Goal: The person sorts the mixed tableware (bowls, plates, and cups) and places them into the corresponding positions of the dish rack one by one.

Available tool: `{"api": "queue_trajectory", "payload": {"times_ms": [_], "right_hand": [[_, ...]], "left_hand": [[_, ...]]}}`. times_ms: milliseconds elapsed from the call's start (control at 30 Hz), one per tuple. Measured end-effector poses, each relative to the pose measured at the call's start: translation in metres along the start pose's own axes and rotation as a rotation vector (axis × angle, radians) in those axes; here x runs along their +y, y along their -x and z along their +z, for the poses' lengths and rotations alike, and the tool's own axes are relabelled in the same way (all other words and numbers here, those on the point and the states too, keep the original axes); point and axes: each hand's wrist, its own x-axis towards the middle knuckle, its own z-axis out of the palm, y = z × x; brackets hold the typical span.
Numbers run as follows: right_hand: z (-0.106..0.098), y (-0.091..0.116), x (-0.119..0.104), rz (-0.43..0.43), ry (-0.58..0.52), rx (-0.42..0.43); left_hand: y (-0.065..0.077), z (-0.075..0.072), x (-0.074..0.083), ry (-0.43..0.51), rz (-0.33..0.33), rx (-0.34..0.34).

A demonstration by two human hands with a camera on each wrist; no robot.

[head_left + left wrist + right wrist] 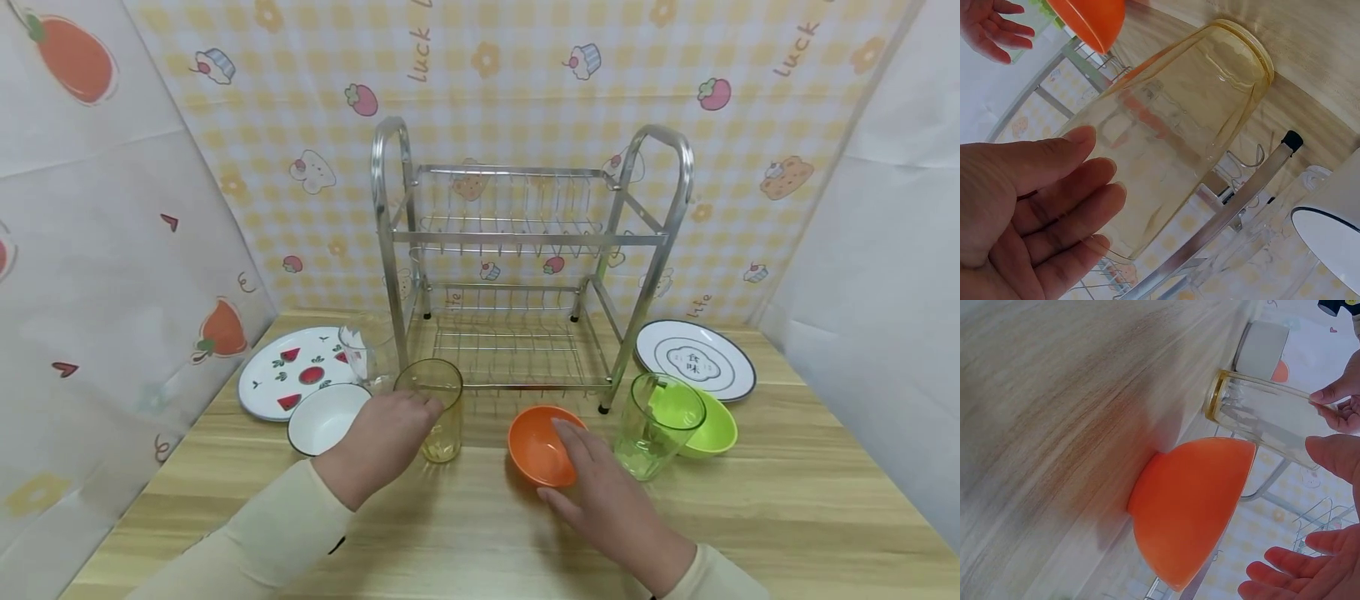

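A yellow-tinted glass [442, 417] stands upright on the table, left of centre. My left hand [390, 433] is at its rim, with thumb and curled fingers [1079, 212] pinching the edge; part of this grip is hidden in the head view. An orange bowl [542, 450] rests to the right of the glass. Over the bowl's right side hovers my right hand [611, 496], thumb and fingers spread. In the right wrist view a gap shows between that hand and the orange bowl [1191, 506].
Behind stands a two-tier metal dish rack [525, 239]. A watermelon plate [262, 387], a white bowl [326, 421] and a clear glass [375, 350] are at left. At right are a green glass [645, 433], a green bowl [716, 433] and a white plate [731, 375].
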Motion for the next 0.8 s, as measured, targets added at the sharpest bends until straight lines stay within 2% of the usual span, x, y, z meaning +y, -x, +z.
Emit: {"api": "queue_trajectory", "payload": {"times_ms": [133,367,667,800], "right_hand": [[0.001,-0.001,0.000,-0.002,0.002,0.002],[0.001,-0.001,0.000,0.005,0.001,-0.008],[0.001,-0.004,-0.001,-0.001,-0.011,0.014],[-0.001,-0.004,-0.002,-0.008,-0.016,0.032]], "left_hand": [[0.003,0.001,-0.001,0.005,-0.029,-0.006],[0.011,0.004,-0.002,0.007,-0.079,0.076],[0.019,0.002,-0.003,0.021,-0.170,0.115],[0.023,0.000,-0.001,0.062,-0.226,0.148]]}}
